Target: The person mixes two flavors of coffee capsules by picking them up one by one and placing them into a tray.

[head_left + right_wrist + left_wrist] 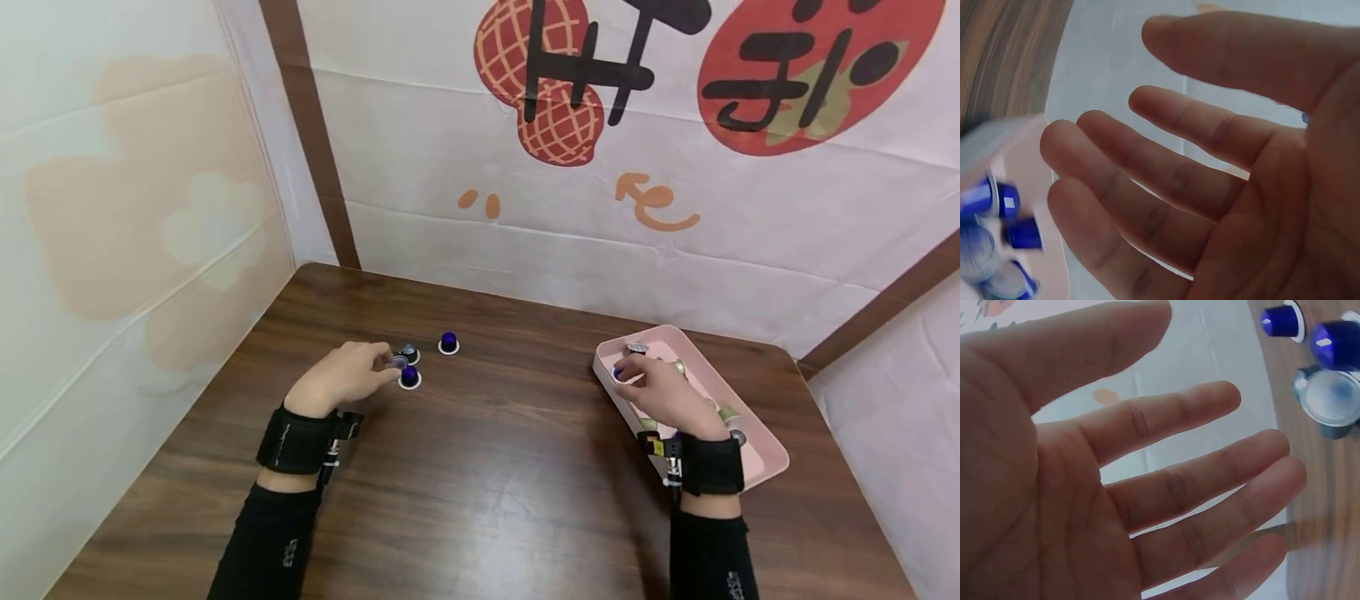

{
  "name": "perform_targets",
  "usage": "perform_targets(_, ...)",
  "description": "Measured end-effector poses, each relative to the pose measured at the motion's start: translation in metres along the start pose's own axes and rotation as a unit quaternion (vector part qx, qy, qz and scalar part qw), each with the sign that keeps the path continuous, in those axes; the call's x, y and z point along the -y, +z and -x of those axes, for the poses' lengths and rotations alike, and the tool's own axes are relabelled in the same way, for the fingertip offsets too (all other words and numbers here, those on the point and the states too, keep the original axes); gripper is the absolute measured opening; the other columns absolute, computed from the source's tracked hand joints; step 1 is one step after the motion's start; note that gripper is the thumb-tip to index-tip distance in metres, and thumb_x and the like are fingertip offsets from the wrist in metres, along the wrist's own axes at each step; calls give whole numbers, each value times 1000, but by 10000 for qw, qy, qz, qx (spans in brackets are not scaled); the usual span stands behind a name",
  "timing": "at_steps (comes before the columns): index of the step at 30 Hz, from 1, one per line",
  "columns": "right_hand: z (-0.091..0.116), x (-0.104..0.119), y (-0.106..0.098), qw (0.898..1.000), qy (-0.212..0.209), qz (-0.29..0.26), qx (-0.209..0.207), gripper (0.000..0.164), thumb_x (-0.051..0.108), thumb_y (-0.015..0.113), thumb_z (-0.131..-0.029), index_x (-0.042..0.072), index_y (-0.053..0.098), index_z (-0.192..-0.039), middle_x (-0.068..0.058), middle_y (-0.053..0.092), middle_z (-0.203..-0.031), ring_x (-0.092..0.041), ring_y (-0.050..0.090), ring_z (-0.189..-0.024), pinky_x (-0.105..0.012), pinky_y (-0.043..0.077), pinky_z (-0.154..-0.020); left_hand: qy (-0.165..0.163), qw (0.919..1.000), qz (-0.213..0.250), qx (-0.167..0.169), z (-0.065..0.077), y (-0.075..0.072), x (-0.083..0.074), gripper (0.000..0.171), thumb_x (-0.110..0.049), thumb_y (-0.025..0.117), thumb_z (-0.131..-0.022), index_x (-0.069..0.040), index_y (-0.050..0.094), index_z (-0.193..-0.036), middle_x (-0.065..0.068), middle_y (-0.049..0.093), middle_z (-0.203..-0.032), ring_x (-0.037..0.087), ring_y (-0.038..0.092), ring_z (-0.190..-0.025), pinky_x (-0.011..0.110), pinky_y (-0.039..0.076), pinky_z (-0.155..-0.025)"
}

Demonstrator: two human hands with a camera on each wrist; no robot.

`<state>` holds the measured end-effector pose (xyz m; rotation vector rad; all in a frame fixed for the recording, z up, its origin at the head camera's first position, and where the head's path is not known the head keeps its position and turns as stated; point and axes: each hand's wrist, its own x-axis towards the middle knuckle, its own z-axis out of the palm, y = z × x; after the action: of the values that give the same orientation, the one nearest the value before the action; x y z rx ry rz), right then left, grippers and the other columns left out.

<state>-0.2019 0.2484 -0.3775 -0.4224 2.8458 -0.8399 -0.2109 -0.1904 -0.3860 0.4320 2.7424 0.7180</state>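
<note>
My left hand (341,377) reaches over the left side of the table, its fingertips right beside a small cluster of coffee capsules. The cluster has a blue capsule (409,377), a grey-blue capsule (409,352) and a tipped one with its lid (1333,397) showing. In the left wrist view the fingers are extended, thumb apart, with nothing between them. My right hand (666,398) hovers over the pink tray (763,448), fingers loosely bent and thumb apart, holding nothing in the right wrist view. Blue capsules (1024,233) lie in the tray near its fingertips.
Another blue capsule (448,342) stands on the wooden table (480,483), behind the cluster. Green capsules (727,413) and a grey capsule (738,437) lie in the tray. Printed white cloth walls (420,150) stand behind and beside the table.
</note>
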Motion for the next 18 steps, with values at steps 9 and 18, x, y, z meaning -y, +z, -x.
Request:
perform_targets(9, 3, 2, 20, 9995, -29, -279, -129, 29, 19, 63, -92, 6, 61, -118, -11, 63, -110, -23, 62, -93, -38, 50, -77, -230, 9996, -138, 72, -16, 11, 7, 30, -23, 63, -91, -1, 60, -112, 4, 53, -78, 18, 48, -64, 30, 39, -54)
perform_targets(18, -2, 3, 17, 9994, -114, -306, -90, 29, 18, 62, -92, 5, 61, -118, -12, 63, -109, -24, 62, -94, -38, 50, -77, -137, 9993, -349, -18, -31, 18, 11, 25, -11, 61, -91, -4, 61, -115, 17, 54, -107, 27, 48, -85, 40, 43, -70)
